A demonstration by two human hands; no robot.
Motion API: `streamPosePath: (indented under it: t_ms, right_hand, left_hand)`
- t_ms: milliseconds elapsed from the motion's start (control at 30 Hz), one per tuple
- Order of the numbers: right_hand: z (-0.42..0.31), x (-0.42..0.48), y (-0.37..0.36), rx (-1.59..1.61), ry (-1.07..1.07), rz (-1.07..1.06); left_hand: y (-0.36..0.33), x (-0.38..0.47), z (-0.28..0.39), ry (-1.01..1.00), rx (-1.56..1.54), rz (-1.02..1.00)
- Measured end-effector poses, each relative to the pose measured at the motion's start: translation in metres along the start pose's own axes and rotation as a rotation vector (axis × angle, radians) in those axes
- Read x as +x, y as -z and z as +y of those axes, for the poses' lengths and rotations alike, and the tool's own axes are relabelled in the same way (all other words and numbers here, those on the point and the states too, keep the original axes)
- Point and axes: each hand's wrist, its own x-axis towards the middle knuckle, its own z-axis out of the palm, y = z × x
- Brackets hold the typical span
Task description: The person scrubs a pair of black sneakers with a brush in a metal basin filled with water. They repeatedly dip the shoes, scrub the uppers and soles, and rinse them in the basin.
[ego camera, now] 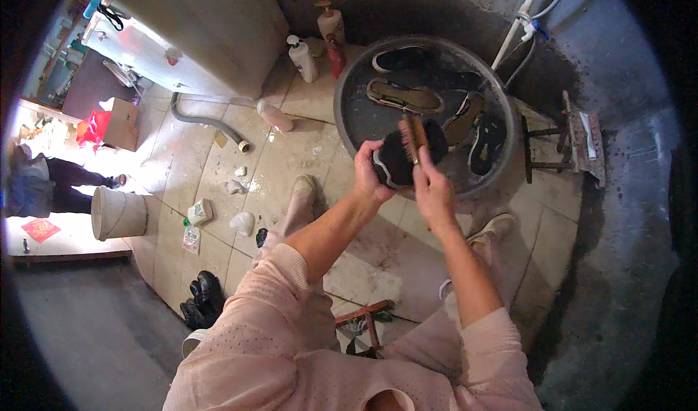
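Observation:
A black shoe with a pale sole edge (393, 160) is gripped in my left hand (372, 175), over the near rim of a large round dark basin (344, 111). My right hand (433, 187) holds a wooden-backed scrub brush (417, 133), its bristles against the shoe. Inside the basin lie more footwear: a dark shoe with a white edge (401, 59) at the far side, a tan insole-like piece or upturned sole (406, 96), another brownish one (463, 119) and a black shoe (485, 144) at the right. Water in the basin is hard to make out.
Pump bottles (302, 59) stand beyond the basin, left of it. A small wooden stool (581, 138) is at the right wall, below a pipe with a blue-handled tap (531, 29). Leftward are a grey hose (210, 121), a bucket (120, 213), black shoes (203, 299) and a person's legs (71, 176).

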Motion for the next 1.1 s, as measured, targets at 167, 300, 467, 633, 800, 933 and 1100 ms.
streamPosePath:
  t_ms: [167,300,467,633,800,933,1100]
  right_hand:
    - [-0.019,-0.021,-0.007,0.141,0.090,-0.159]
    - [0.027,0.014,-0.001,-0.218,0.058,0.075]
    - [-0.017,-0.023,-0.027,0.042,0.012,-0.027]
    - [-0.001,-0.012,-0.007,-0.010,-0.046,-0.102]
    - [0.042,0.023,0.006,-0.051,-0.323,0.015]
    - [0.064,0.034,-0.005,0.260,-0.053,0.370]
    - [0.014,0.016,0.006,0.875,-0.596,0.242]
  left_hand:
    - [0.047,0.027,0.021,-0.085,-0.035,0.013]
    - [0.004,-0.001,-0.003,0.094,-0.002,-0.075]
    - [0.040,0.015,0.012,-0.133,0.171,0.037]
    - [0.015,-0.001,0.005,-0.059,0.017,-0.006]
    - [0.031,0.002,0.010,0.086,0.125,-0.141]
    - [0.016,-0.012,0.008,0.099,0.101,-0.084]
    - [0.012,-0.025,0.016,0.141,0.016,-0.127]
